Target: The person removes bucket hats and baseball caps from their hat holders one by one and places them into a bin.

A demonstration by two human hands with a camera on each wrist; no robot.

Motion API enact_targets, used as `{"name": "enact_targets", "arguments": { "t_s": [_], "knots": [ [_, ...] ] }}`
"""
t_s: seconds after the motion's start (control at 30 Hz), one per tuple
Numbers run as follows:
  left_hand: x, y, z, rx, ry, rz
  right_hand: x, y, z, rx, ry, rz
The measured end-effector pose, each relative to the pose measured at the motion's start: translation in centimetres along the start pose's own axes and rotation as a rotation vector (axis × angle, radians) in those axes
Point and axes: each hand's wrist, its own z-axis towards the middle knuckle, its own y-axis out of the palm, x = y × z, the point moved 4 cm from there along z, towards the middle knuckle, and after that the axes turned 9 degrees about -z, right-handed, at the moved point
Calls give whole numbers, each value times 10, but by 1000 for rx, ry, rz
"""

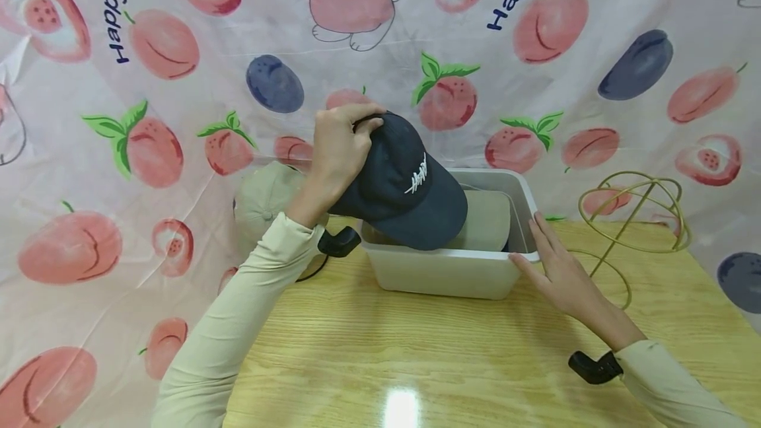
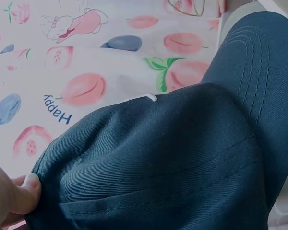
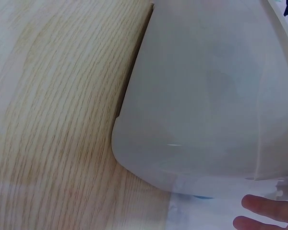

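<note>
My left hand [image 1: 339,147] pinches a dark navy baseball cap [image 1: 392,164] by the top of its crown. White lettering shows on the cap's front, and its brim tilts down to the right over a white plastic bin [image 1: 446,276]. In the left wrist view, thumb and fingers grip the crown's fabric [image 2: 149,167]. Inside the bin lies a beige-green cap [image 1: 487,220], partly hidden by the navy one. My right hand [image 1: 561,279] rests against the bin's right rim with its fingers extended. In the right wrist view, fingertips [image 3: 264,207] show beside the bin's end.
Left of the bin, a beige cap [image 1: 261,200] sits raised, partly behind my left forearm; a dark curved wire base shows below it. A gold wire stand [image 1: 630,216] is at the right on the wooden table [image 1: 380,349]. A fruit-printed cloth [image 1: 357,71] hangs behind.
</note>
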Motion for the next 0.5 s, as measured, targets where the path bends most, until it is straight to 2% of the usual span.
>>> {"name": "enact_targets", "arguments": {
  "t_s": [0.2, 0.5],
  "knots": [
    [-2, 14, -2, -21, -11, -23, 0, 1, 1, 12, -8, -10],
    [-11, 38, -3, -62, -90, -37, 0, 1, 1, 16, -9, -12]
  ]
}}
